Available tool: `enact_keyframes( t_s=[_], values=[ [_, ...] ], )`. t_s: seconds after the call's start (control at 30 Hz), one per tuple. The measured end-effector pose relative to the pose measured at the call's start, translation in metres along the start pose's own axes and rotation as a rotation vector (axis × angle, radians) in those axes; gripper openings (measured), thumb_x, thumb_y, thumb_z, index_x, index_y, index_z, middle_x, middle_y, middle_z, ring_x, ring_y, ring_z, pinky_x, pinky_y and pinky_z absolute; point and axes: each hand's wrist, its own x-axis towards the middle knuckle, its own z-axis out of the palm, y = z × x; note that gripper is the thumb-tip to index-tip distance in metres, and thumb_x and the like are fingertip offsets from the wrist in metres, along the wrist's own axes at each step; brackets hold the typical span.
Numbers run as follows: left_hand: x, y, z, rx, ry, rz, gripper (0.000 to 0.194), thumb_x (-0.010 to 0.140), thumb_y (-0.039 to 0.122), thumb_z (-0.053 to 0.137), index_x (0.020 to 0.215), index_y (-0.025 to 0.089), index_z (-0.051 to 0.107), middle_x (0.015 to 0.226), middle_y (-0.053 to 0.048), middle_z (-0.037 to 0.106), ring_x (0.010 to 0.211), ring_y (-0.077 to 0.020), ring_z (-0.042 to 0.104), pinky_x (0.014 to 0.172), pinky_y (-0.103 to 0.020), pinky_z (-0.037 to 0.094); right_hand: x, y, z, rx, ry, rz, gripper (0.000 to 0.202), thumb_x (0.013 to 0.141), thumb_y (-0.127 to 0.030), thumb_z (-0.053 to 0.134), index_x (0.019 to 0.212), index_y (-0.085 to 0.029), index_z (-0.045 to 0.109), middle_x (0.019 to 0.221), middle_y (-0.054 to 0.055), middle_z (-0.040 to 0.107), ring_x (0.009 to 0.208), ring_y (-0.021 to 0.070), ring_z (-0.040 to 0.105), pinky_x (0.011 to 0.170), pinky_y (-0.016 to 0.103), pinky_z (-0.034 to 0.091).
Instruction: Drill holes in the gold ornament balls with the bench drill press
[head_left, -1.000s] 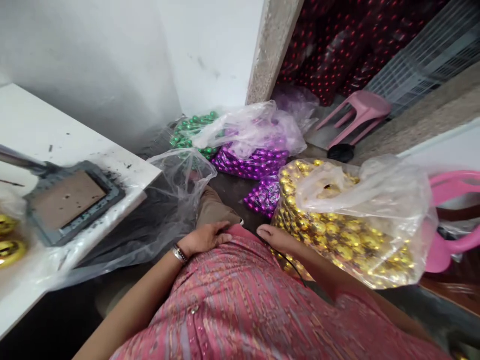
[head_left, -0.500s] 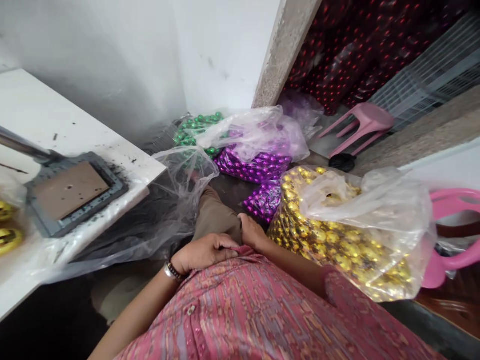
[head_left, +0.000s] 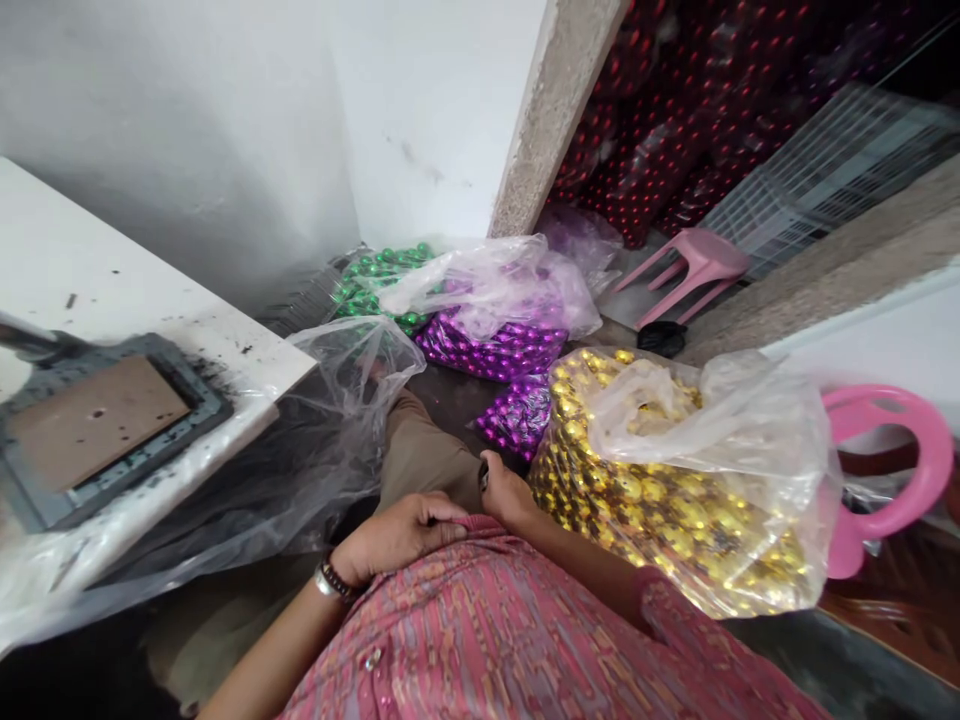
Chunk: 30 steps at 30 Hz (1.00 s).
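Patterned pink shirt (head_left: 465,620), one, on the torso, with long axis away from the camera and hem toward the trousers (head_left: 424,460). At left hand (head_left: 401,535), a pinching grip on the hem. At right hand (head_left: 510,490), a curled grip beside the trousers, exact closure impossible to tell. Rightward, one bag of gold beads (head_left: 660,500).

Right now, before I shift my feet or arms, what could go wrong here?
The loose clear plastic lies right beside the trouser leg, so a step that way might snag it. The bag of gold balls sits close by the right forearm; swinging that arm outward could knock it. The left hand holds the shirt hem, so it may be slow to steady anything.
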Motion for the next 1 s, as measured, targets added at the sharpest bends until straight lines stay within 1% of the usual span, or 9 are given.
enact_keyframes(
  t_s=[0.1,0.23,0.43,0.53,0.63,0.73,0.87,0.93,1.0],
  values=[
    [-0.001,0.0,0.0,-0.004,0.008,-0.008,0.043,0.095,0.054,0.05,0.114,0.026,0.076,0.106,-0.004,0.074,0.101,-0.0178,0.063,0.093,-0.027,0.045,-0.014,0.01,-0.008,0.023,0.005,0.031,0.063,0.089,-0.042,0.058,0.145,-0.019,0.039,0.135,0.013,0.06,0.12,0.023,0.061,0.105,0.045,0.048],
    [-0.001,-0.001,0.0,0.008,0.005,-0.002,0.043,0.096,0.053,0.049,0.112,0.024,0.076,0.106,-0.004,0.073,0.099,-0.0176,0.063,0.093,-0.027,0.045,-0.027,0.028,-0.015,0.045,-0.02,0.07,0.078,0.079,-0.052,0.067,0.145,-0.02,0.039,0.129,0.013,0.065,0.116,0.0268,0.064,0.1,0.042,0.048],
    [-0.001,-0.003,-0.001,0.018,-0.005,0.004,0.041,0.096,0.05,0.049,0.112,0.024,0.075,0.109,-0.003,0.075,0.102,-0.0183,0.063,0.094,-0.027,0.045,-0.012,0.022,-0.007,0.087,-0.146,0.046,0.041,0.088,-0.048,0.061,0.113,-0.015,0.062,0.105,0.005,0.067,0.093,0.0139,0.063,0.089,0.035,0.054],
    [0.0,-0.004,0.0,0.007,0.004,0.001,0.042,0.096,0.051,0.048,0.112,0.024,0.076,0.11,-0.003,0.075,0.103,-0.0187,0.064,0.095,-0.028,0.045,-0.005,0.012,-0.007,0.082,-0.175,0.033,0.037,0.088,-0.047,0.062,0.105,-0.014,0.064,0.101,0.004,0.066,0.094,0.0138,0.062,0.089,0.035,0.054],
    [0.001,-0.007,-0.001,-0.019,0.01,-0.017,0.042,0.095,0.051,0.049,0.115,0.025,0.075,0.114,-0.003,0.075,0.105,-0.0191,0.065,0.096,-0.028,0.046,-0.009,0.016,-0.017,0.089,-0.182,0.052,0.037,0.087,-0.048,0.063,0.104,-0.015,0.064,0.099,0.004,0.066,0.091,0.0129,0.061,0.087,0.034,0.054],
    [0.004,-0.009,-0.002,-0.022,0.01,-0.03,0.042,0.094,0.052,0.051,0.119,0.026,0.074,0.117,-0.002,0.074,0.108,-0.0195,0.065,0.098,-0.028,0.046,-0.021,0.042,-0.041,0.143,-0.215,0.088,0.038,0.083,-0.049,0.067,0.1,-0.014,0.065,0.091,0.002,0.066,0.084,0.0117,0.06,0.083,0.032,0.053],
    [0.012,-0.006,-0.006,-0.015,-0.032,-0.042,0.046,0.094,0.054,0.05,0.122,0.025,0.072,0.116,-0.003,0.075,0.107,-0.0202,0.066,0.097,-0.029,0.047,-0.056,0.106,-0.076,0.368,-0.267,0.127,0.035,0.075,-0.044,0.074,0.091,-0.013,0.067,0.08,0.0,0.067,0.074,0.0095,0.059,0.077,0.029,0.053],
    [0.019,-0.003,-0.008,-0.018,-0.055,-0.047,0.047,0.094,0.054,0.05,0.122,0.023,0.071,0.118,-0.003,0.074,0.11,-0.0209,0.065,0.099,-0.029,0.047,-0.083,0.144,-0.081,0.541,-0.224,0.166,0.038,0.071,-0.044,0.073,0.094,-0.014,0.069,0.082,0.003,0.069,0.074,0.0105,0.061,0.076,0.029,0.054],
    [0.028,0.001,-0.008,-0.007,-0.077,-0.045,0.047,0.093,0.055,0.051,0.12,0.024,0.072,0.12,-0.002,0.074,0.112,-0.0218,0.065,0.101,-0.03,0.046,-0.115,0.18,-0.075,0.719,-0.119,0.226,0.045,0.07,-0.05,0.066,0.096,-0.013,0.069,0.086,0.008,0.071,0.077,0.0143,0.065,0.077,0.032,0.056]
  ],
)
